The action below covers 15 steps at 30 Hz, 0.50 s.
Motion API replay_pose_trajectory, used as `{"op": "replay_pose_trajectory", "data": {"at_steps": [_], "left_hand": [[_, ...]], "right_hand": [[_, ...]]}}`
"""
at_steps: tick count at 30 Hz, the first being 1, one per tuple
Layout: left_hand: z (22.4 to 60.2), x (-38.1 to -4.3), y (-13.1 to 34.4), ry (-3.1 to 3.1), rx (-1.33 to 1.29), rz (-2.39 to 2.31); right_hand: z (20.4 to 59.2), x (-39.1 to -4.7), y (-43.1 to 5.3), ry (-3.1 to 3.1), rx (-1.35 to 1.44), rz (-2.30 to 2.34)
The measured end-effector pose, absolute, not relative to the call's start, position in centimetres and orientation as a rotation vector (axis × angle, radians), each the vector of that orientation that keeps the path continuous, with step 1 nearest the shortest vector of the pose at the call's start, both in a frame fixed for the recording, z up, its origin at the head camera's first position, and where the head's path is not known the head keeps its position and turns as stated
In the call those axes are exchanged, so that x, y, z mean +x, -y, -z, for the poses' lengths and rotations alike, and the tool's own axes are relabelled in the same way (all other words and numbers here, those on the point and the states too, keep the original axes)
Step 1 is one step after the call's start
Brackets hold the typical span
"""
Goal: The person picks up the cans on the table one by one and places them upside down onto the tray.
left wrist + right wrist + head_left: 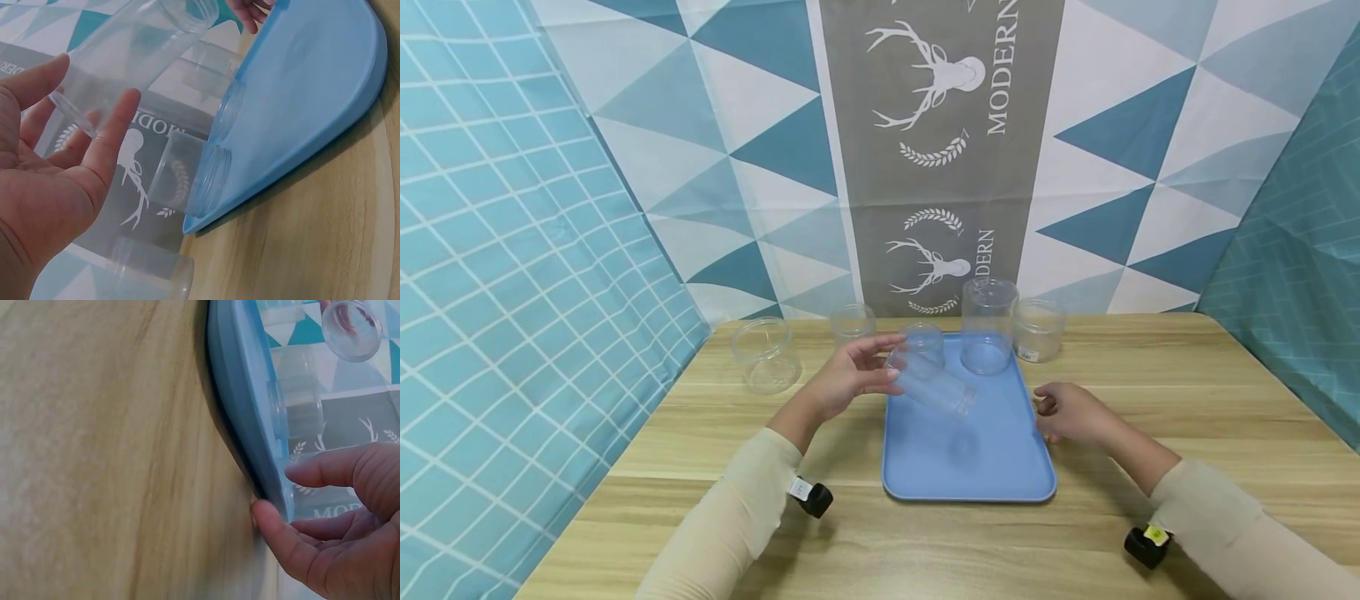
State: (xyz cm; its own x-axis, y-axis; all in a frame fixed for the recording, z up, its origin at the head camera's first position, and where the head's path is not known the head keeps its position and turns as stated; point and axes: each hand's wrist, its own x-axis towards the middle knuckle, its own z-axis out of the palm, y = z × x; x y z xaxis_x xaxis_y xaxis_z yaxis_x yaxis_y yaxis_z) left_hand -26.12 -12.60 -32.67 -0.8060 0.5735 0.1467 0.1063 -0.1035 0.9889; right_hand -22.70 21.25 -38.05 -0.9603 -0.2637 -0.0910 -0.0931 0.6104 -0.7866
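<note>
My left hand (pixel 853 379) holds a clear cylindrical jar (pixel 931 385) by its base end, thumb on one side and fingers on the other. The jar is tilted above a blue tray (pixel 970 479), its ridged mouth pointing down to the right. My right hand (pixel 1073 412) is at the tray's right edge with loosely bent fingers and a gap between thumb and index finger. In the right wrist view, the index fingertip (pixel 264 512) is by the rim; whether it touches is unclear. A tall clear jar (pixel 988 321) and a shorter one (pixel 922 343) stand on the tray's far part.
Clear jars also stand on the wooden table (pixel 1187 400): a wide one (pixel 767 358) at the left, a small one (pixel 853 323) behind my left hand, and a short one (pixel 1039 332) beyond the tray's right side. A patterned cloth (pixel 940 183) hangs behind the table.
</note>
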Motion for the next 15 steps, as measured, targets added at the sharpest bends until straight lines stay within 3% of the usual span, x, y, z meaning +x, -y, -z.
{"op": "replay_pose_trajectory", "data": {"at_steps": [15], "left_hand": [[32.03, -26.46, 13.42, -1.992, 0.839, -1.852]], "right_hand": [[38.69, -23.48, -20.16, -2.609, -0.174, 1.263]]}}
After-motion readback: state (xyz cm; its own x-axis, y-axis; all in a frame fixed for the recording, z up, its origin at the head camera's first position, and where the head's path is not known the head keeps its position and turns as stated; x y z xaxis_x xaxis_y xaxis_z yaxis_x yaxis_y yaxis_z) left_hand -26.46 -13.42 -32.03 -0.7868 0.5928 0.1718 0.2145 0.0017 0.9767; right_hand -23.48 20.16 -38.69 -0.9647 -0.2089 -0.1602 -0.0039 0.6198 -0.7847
